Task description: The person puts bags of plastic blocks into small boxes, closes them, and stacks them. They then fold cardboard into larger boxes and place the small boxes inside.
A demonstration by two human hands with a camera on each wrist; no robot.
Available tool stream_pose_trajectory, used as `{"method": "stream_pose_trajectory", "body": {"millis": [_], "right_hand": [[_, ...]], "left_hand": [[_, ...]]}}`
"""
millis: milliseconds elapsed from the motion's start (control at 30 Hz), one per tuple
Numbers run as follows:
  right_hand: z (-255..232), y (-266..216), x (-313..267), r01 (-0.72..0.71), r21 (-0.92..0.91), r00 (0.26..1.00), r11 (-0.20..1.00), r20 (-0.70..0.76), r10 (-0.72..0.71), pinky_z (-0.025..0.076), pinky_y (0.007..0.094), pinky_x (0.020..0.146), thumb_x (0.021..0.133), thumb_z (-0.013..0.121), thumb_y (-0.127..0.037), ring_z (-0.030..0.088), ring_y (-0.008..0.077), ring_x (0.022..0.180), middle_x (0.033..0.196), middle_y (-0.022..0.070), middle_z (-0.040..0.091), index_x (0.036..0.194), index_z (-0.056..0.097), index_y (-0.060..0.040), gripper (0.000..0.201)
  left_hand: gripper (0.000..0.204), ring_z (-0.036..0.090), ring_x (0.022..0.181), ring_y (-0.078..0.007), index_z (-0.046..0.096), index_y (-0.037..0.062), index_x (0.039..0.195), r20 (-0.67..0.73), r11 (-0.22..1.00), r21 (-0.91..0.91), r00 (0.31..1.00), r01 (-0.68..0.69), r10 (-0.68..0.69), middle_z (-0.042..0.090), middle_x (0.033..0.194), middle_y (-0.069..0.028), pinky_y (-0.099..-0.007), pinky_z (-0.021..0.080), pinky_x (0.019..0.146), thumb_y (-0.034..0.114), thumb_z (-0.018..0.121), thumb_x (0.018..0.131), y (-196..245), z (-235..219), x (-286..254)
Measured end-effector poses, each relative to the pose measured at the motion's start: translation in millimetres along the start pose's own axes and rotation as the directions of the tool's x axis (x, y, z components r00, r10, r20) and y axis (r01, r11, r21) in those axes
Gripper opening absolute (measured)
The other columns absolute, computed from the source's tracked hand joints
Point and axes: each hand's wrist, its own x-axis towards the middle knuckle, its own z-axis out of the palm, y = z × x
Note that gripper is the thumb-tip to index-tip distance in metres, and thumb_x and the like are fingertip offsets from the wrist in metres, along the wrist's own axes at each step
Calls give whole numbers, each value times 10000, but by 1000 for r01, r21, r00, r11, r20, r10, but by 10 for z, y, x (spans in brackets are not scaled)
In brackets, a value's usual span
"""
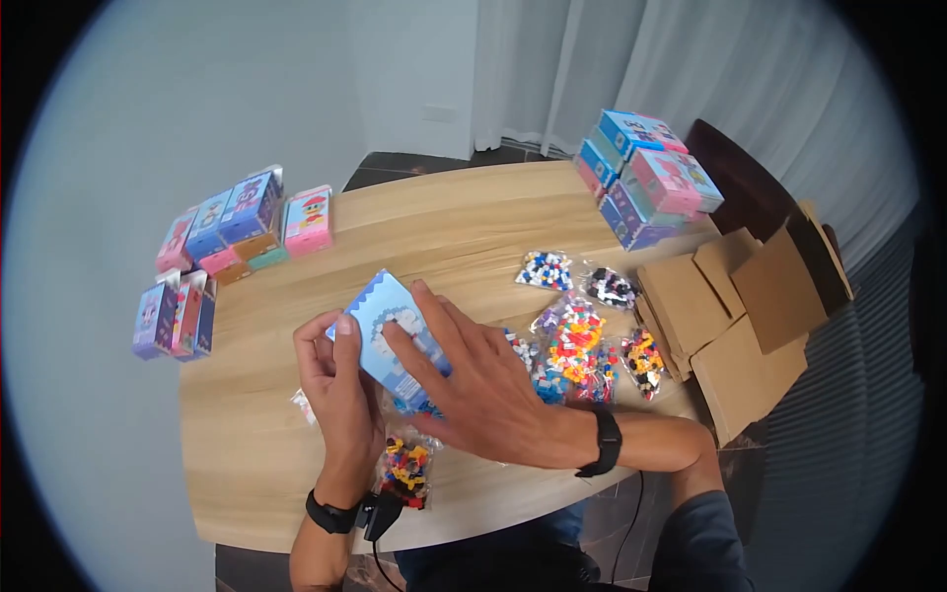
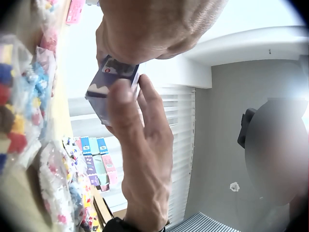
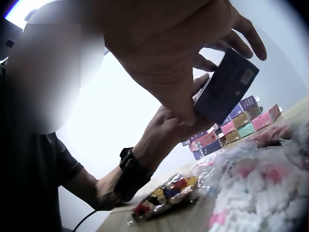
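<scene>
Left hand [image 1: 338, 395] pinches the blue box [image 1: 375, 345] at nine o'clock; right hand [image 1: 488, 390] spread across it: steady, gentle pressure, no crushing!

A pale wooden table [image 1: 444, 212] is filling the middle of the head view. On its far left, a two-tier stack [image 1: 225, 219] of small coloured boxes is standing with a pink box [image 1: 308, 219] at its end, and more upright boxes [image 1: 173, 314] are standing nearer. Another stack [image 1: 651, 178] is rising at the far right. Just before it, an open carton [image 1: 750, 365] is spreading its brown flaps. Bags [image 1: 577, 340] of coloured pieces are lying left of the carton. Behind, a dark chair [image 1: 745, 173] is standing, a pale curtain [image 1: 592, 59] is hanging, and dark tiles [image 1: 395, 170] are showing.
</scene>
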Motion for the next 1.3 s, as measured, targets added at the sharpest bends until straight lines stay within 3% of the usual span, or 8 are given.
{"method": "stream_pose_trajectory", "body": {"millis": [133,300,500,767,967,1033,1167,1300], "right_hand": [[-55,308,91,-37,61,996,997,-80,42,471,531,1026,796,809,-205,494,509,1310,1583,325,327,1549,421,-69,858],[-221,1635,472,-203,-234,955,951,-263,139,414,578,1100,903,675,-297,478,549,1293,1549,335,369,1533,414,-16,738],[76,3057,277,-377,-646,787,664,155,597,399,597,1101,938,658,-348,534,482,1272,1483,242,482,1401,528,-34,574],[185,3564,275,-367,-704,843,608,25,537,587,485,884,862,731,-227,661,393,1145,1273,189,647,1277,623,-22,476],[-225,3067,259,-376,-570,822,730,158,547,557,504,965,881,763,-307,636,410,1198,1336,179,632,1257,657,-38,474],[-355,2811,170,-289,-476,912,831,127,390,531,501,999,900,750,-270,624,418,1206,1392,195,608,1281,650,-26,464],[-612,2069,30,-184,-320,971,929,90,223,506,497,1011,935,703,-179,620,428,1191,1400,211,607,1287,649,-8,395],[-844,1350,-113,-101,-266,988,959,88,128,519,484,991,902,735,-154,628,415,1169,1392,200,615,1282,650,-10,414]], "left_hand": [[333,637,1007,-127,481,24,1351,74,999,-7,996,44,-43,608,1221,-97,-294,560,873,187,582,1079,63,77,-27],[351,581,1298,-285,459,-15,1389,208,952,154,950,-266,232,502,1426,-174,-431,500,1103,133,541,1081,83,186,-88],[227,597,1256,-249,597,-10,1263,381,859,354,896,-370,229,530,1393,-163,-381,499,1074,34,583,1041,-37,21,22],[210,591,1240,-228,620,-12,1233,345,777,462,893,-428,288,561,1345,-152,-356,508,1059,16,585,1027,34,-61,101],[274,620,1188,-315,601,-12,1259,317,672,541,862,-506,394,599,1265,-193,-395,535,988,31,634,990,320,-240,296],[339,585,1249,-351,590,4,1287,423,247,795,799,-554,428,587,1316,-191,-442,499,1022,141,674,987,583,-441,471],[677,477,1335,-487,516,-10,1399,487,-403,870,622,-284,614,512,1409,-299,-595,403,1068,388,754,906,1096,-1117,1286],[1066,370,1484,-451,391,-51,1526,-66,-386,863,829,327,555,380,1561,-355,-549,343,1189,515,855,751,1618,-1753,1655]]}}
